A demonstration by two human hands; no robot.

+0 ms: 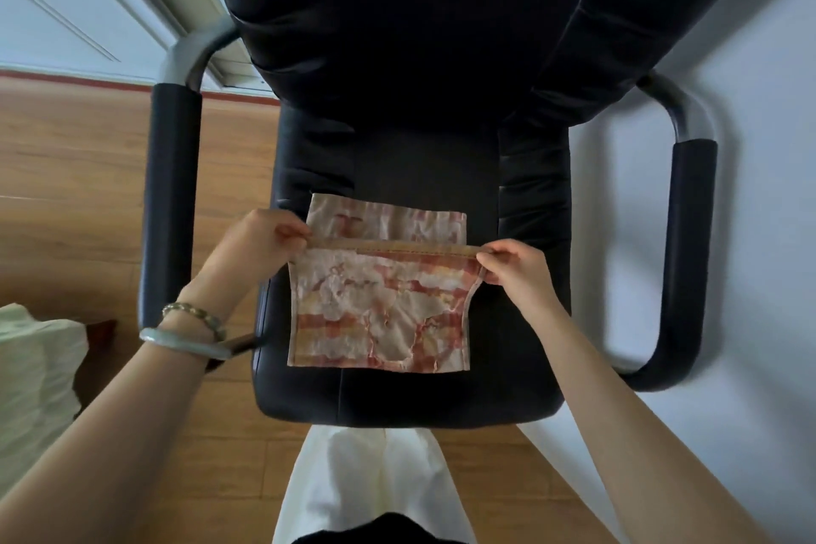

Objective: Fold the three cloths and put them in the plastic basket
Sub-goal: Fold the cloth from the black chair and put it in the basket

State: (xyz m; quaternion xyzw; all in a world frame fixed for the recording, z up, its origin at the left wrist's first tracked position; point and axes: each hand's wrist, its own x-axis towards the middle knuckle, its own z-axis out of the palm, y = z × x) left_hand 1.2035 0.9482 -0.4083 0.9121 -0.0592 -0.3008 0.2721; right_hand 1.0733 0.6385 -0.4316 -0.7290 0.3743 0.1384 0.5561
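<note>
Right now we are working on one cloth (379, 309), a pink-and-orange patterned piece lying flat on the chair seat (397, 393), roughly in the middle of it and reaching toward its front edge. We are pinching one end of a hemmed edge with the left hand (260, 239), fingers and thumb closed on the corner over the seat's left side. The right hand (516, 269) is pinching the other end over the seat's right side, so the hem is running taut across the cloth's middle. A strip of the same cloth is showing beyond the hem, toward the back of the seat, so we are judging this as a first fold in progress rather than a finished one. No plastic basket is showing anywhere around the seat, and no folded cloth either. Some pale fabric (31, 367) is lying well to the left of the seat; we cannot tell whether it is one of the three. As far as we can see, most of the job is remaining: finishing this fold, the other cloths, and the basket.
</note>
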